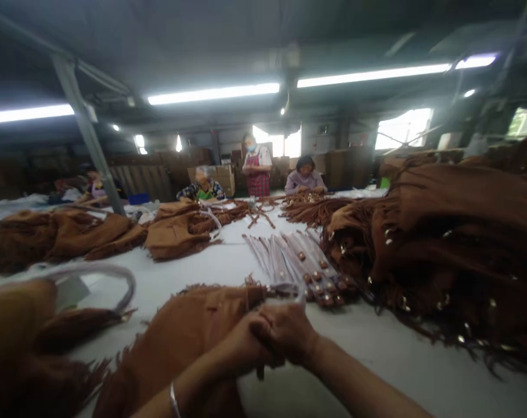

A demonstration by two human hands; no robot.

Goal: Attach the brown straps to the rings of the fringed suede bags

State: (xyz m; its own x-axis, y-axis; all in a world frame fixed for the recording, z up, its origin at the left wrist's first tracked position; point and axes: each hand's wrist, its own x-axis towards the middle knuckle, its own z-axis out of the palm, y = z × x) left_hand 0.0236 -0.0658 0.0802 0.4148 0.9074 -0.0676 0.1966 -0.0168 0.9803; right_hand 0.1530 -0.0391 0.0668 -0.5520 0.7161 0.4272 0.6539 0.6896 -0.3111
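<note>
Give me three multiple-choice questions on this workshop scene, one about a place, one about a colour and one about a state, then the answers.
1. Where is the tallest heap of fringed brown suede on the long white table?
A) Left side
B) Right side
C) Far end

2. What colour is the standing co-worker's apron?
A) Solid green
B) Plain blue
C) Red check

3. How are the left hand and right hand?
A) Gloved and apart
B) Bare and touching
C) Gloved and touching

Answers:
1. B, the heap rises at the right of the view.
2. C, a red check pattern shows on the apron.
3. B, bare skin shows where the hands meet above a fringed suede piece.
</note>
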